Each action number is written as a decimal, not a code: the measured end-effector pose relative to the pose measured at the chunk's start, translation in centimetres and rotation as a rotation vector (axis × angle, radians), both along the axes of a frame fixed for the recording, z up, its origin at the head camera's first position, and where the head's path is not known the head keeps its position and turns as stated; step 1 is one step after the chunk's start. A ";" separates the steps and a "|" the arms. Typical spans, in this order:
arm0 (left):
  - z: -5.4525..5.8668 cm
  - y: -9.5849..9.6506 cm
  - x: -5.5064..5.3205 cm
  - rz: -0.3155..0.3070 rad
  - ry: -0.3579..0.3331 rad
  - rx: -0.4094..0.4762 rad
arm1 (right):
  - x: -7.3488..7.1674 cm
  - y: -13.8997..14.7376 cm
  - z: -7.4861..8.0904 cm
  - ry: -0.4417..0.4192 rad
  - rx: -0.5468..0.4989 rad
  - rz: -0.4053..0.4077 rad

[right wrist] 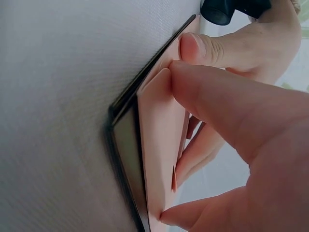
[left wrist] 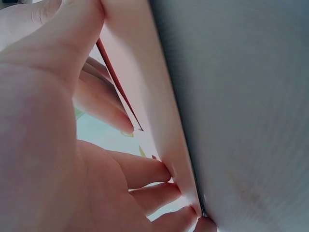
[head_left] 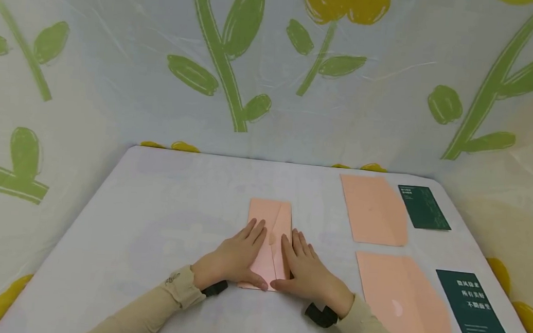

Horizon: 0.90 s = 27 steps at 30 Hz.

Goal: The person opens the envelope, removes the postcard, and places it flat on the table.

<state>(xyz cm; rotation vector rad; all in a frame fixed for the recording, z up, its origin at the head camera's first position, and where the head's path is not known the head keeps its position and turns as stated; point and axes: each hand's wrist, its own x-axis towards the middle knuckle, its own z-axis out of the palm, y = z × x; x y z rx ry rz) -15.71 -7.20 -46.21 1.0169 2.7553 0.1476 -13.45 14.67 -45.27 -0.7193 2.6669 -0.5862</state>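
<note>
Middle envelope: long axis twelve to six, underneath.
Left hand: fingers uncurled, pressing nine-o'clock side.
Right hand: fingers uncurled, pressing three-o'clock side, equally near.

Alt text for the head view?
A left hand and right hand rest on a folded pink paper on a white table. To the right lie a far pink sheet beside a far green card, and a near pink sheet beside a near green card. Behind is a flower-print backdrop.
</note>
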 end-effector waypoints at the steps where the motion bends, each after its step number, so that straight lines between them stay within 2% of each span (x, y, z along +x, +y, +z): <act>1: 0.0 0.0 0.0 -0.003 0.002 -0.005 | 0.0 0.0 0.0 0.001 0.002 -0.002; 12: 0.1 0.2 -0.3 0.006 -0.009 -0.010 | -0.1 0.1 0.5 -0.029 -0.017 0.003; 23: 0.1 0.2 -0.2 0.008 -0.014 -0.016 | -0.8 0.7 1.1 -0.180 -0.095 0.020; 27: -0.1 0.2 -0.2 0.010 -0.020 -0.018 | -1.0 1.2 1.4 -0.162 -0.113 0.041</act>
